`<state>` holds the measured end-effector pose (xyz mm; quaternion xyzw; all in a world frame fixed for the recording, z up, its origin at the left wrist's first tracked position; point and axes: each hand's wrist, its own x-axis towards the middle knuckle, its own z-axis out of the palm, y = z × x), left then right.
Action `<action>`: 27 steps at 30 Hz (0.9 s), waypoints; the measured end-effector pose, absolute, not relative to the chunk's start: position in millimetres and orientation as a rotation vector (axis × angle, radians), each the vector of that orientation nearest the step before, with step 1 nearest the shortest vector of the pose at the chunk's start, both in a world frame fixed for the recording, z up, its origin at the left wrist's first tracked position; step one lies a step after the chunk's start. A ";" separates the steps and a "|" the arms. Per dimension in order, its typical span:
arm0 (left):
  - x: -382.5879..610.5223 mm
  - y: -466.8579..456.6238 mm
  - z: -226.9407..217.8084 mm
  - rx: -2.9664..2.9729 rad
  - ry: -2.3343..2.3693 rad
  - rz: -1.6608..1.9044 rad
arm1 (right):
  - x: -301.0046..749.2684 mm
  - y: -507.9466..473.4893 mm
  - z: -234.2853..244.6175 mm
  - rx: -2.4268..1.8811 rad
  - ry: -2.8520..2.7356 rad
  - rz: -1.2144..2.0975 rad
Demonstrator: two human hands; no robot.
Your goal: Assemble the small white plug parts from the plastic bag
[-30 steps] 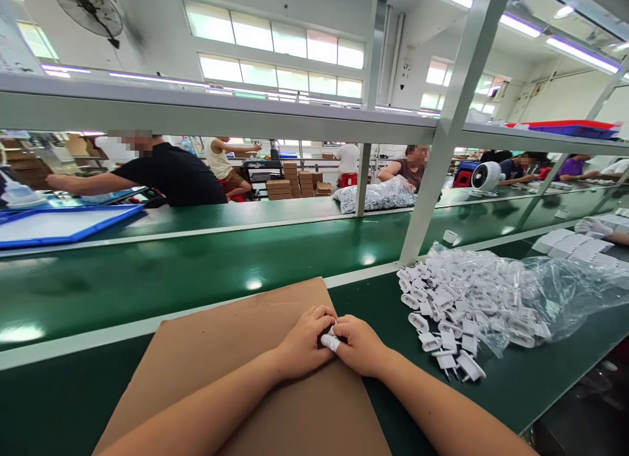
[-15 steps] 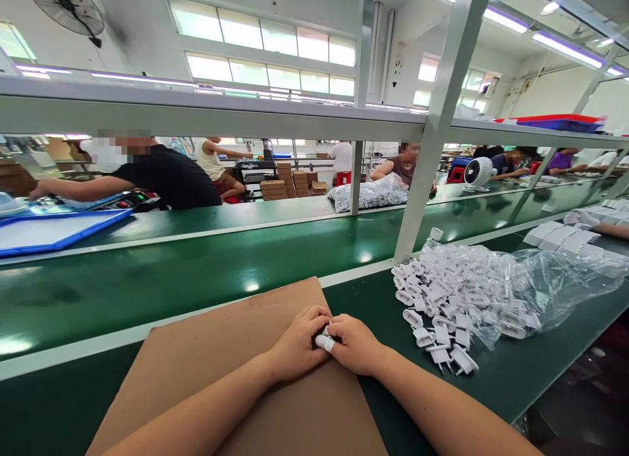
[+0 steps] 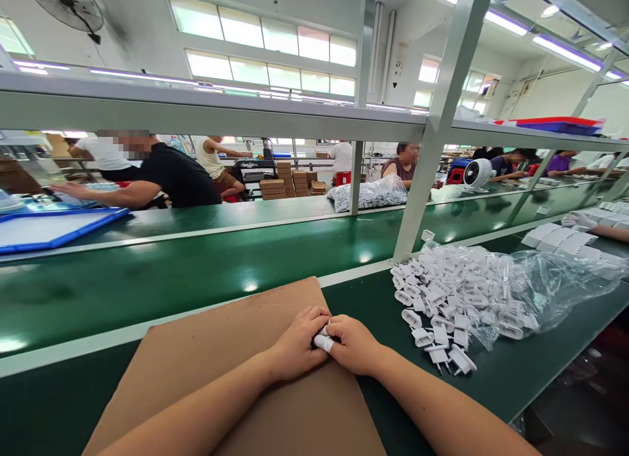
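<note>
My left hand (image 3: 301, 341) rests on a sheet of brown cardboard (image 3: 196, 358), its fingers curled in and pressed together. Against it, at the cardboard's right edge, lies my right hand (image 3: 358, 346), also closed. The fingertips of both meet around a small dark gap, where no object shows. White wrapping (image 3: 324, 342) covers the right thumb, and more white shows on a fingertip beside it. The inner sides of both hands are hidden. To the right of my right hand is a heap of white plug adapters (image 3: 442, 305), several with their pins showing, partly under clear plastic.
A clear plastic bag (image 3: 565, 279) spreads right of the heap. Beyond the cardboard runs a green conveyor belt (image 3: 206, 266); a metal post (image 3: 422, 181) rises beside it. Across it are a blue-rimmed tray (image 3: 63, 228), a filled bag (image 3: 373, 192) and co-workers. Another person's gloved hand (image 3: 580, 220) is far right.
My hands stay in the same place and pose. Across the belt, the person in black has shifted an outstretched arm to the right. The view has tilted very slightly.
</note>
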<state>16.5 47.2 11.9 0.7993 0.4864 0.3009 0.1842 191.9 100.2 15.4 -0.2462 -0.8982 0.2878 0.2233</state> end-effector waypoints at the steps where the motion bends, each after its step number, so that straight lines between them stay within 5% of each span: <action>1: 16.4 47.0 12.2 2.253 1.369 0.847 | 192.0 100.0 15.5 -0.685 -2.481 0.799; 27: 16.0 44.8 12.5 2.222 1.328 0.889 | 192.2 101.0 11.9 -0.684 -2.551 0.733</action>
